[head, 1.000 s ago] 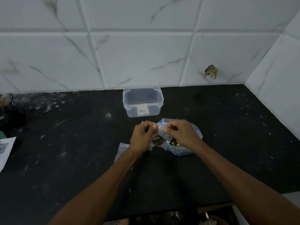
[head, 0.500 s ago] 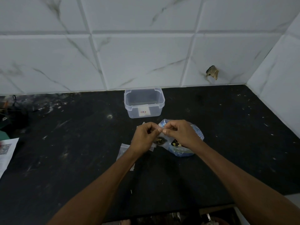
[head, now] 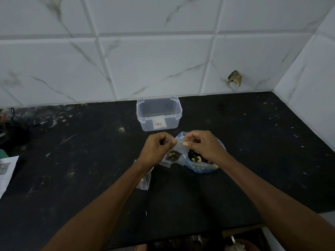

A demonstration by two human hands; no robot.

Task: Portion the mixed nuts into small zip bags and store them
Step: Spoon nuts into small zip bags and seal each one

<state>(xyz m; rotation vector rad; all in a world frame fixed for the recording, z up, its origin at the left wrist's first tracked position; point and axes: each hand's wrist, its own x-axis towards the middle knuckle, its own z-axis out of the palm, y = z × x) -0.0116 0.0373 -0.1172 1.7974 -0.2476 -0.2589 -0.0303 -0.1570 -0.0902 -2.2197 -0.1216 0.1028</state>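
Head view, looking forward and down at a black desk (head: 253, 160) set against a white marble-patterned tiled wall (head: 154, 66). Both forearms reach in from the lower edge. The left hand (head: 156, 149) and the right hand (head: 201, 144) are each closed in a pinch on the top edge of one small zip bag (head: 176, 151), held just above the desk between them; thumb and fingertips press the clear strip at either end. A small dark clump of mixed nuts (head: 173, 155) sits in the bottom of this bag. Directly below and behind the right hand lies a blue-tinted plastic bag (head: 203, 168), open, with dark and pale nuts visible inside. A clear plastic container (head: 159, 115), lidless and bearing a white label on its near wall, stands upright behind the hands, near the wall. Partly hidden under the left forearm, another clear zip bag (head: 144, 180) lies flat on the desk; its contents cannot be made out. A printed sheet of paper (head: 7, 171) lies at the left edge.
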